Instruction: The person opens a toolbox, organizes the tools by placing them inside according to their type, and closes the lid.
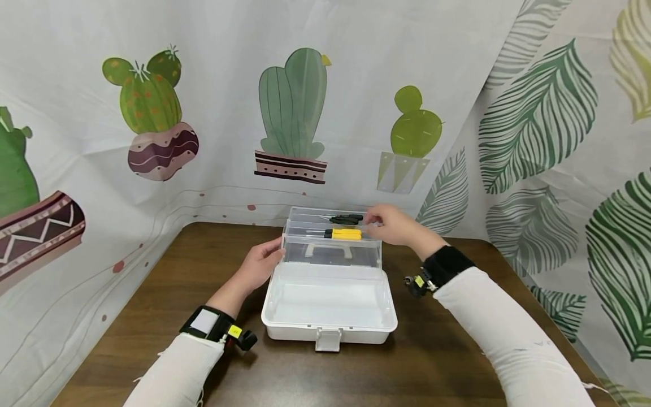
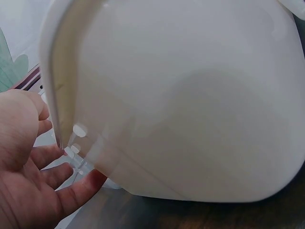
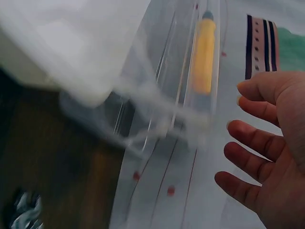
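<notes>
A cloth printed with potted cacti [image 1: 218,107] hangs behind a dark wooden table [image 1: 285,379]. On its middle sits a white toolbox [image 1: 330,328], clear front latch [image 1: 328,339] toward the person, its clear lid section [image 1: 328,260] raised at the back. Yellow-handled screwdrivers [image 1: 347,234] lie there, with black-handled tools [image 1: 348,220] just behind them. The left hand [image 1: 258,263] touches the lid section's left edge, its grip loose, fingers relaxed. The right hand [image 1: 390,224] is beside the right end, its grip parted around nothing, fingers gently bent.
</notes>
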`<move>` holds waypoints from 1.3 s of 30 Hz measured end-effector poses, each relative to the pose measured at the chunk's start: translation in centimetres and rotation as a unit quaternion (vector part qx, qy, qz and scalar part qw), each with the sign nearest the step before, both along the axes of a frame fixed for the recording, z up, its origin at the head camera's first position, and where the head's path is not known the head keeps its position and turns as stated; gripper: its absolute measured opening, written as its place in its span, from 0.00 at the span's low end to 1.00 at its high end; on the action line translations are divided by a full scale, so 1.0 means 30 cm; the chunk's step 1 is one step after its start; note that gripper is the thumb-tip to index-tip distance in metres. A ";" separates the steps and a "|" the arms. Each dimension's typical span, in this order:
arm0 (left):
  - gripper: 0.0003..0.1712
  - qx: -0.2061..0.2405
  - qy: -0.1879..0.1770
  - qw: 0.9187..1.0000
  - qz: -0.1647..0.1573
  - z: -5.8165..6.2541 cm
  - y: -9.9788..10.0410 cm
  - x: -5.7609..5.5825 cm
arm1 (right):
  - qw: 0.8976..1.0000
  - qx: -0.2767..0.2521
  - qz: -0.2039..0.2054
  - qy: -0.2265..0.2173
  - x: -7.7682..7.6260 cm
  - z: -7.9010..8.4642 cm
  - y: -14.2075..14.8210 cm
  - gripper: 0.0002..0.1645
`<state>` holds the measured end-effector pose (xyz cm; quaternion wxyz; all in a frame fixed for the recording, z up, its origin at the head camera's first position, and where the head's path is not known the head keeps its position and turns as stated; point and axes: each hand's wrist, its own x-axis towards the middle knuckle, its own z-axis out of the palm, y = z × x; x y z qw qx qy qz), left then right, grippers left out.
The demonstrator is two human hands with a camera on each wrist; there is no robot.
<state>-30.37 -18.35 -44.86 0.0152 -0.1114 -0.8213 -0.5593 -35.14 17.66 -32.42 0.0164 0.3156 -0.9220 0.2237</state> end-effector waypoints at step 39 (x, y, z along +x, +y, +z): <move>0.28 0.008 0.007 1.000 -0.010 -0.005 0.003 -0.002 | 0.927 0.041 -0.354 -0.115 0.129 -0.425 0.628 0.19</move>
